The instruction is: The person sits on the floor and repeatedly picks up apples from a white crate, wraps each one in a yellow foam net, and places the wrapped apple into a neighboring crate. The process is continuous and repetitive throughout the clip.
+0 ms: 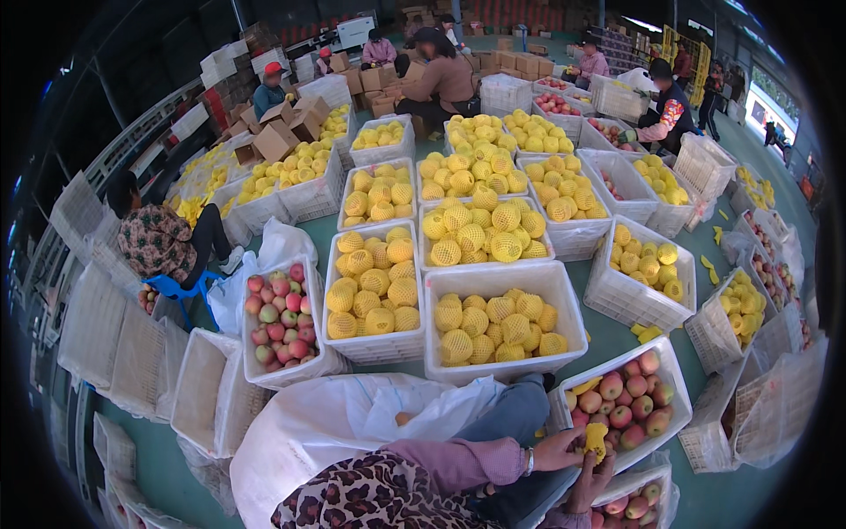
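A crumpled yellow foam net sleeve is between my hands, at the near rim of a white plastic crate of bare red-green apples. My left hand, with a metal band at the wrist, pinches the sleeve's left side. From below, my right hand holds its lower end. Whether an apple is inside the sleeve, I cannot tell. Another yellow sleeve lies on the apples at the crate's left side. Below my right hand, a second crate of apples is partly hidden by my arm.
Ahead stands a crate of yellow-netted fruit, with several more behind it. A large white woven sack lies against my left side. At left are a crate of bare apples and a white crate. Several people sit among crates and cardboard boxes.
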The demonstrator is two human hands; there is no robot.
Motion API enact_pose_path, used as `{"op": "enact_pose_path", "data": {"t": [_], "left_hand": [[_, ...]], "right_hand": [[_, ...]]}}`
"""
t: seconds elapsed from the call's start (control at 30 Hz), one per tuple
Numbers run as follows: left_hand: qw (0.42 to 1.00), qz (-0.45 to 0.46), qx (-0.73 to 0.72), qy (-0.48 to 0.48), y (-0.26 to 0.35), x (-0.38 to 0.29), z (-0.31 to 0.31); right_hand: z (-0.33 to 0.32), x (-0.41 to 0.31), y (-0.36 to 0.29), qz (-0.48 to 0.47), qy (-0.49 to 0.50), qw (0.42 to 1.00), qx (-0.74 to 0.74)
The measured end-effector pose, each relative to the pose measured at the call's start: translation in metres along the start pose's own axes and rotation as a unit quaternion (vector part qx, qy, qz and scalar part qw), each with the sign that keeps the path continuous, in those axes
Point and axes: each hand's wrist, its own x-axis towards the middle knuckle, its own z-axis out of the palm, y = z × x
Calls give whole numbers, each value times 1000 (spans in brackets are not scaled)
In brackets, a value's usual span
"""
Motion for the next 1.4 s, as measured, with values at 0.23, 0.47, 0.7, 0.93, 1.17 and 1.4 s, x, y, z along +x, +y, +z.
{"op": "enact_pose_path", "data": {"t": [0.23, 0.47, 0.7, 0.93, 1.17, 1.4], "left_hand": [[985, 25, 133, 109, 22, 6, -3], [924, -112, -363, 39, -28, 11, 18], [981, 25, 191, -4, 43, -3, -1], [945, 120, 300, -51, 36, 1, 12], [941, 74, 245, -224, 2, 43, -1], [963, -23, 258, 72, -96, 229, -167]], "right_hand": [[7, -19, -40, -177, 64, 946, -265], [22, -22, -78, -207, -53, 943, -254], [-35, -19, 20, 124, -197, 966, -108], [-29, 10, -17, 280, 14, 830, 482], [-34, 65, 45, 290, 59, 796, 528], [-60, 128, 134, 278, 129, 883, 355]]}}
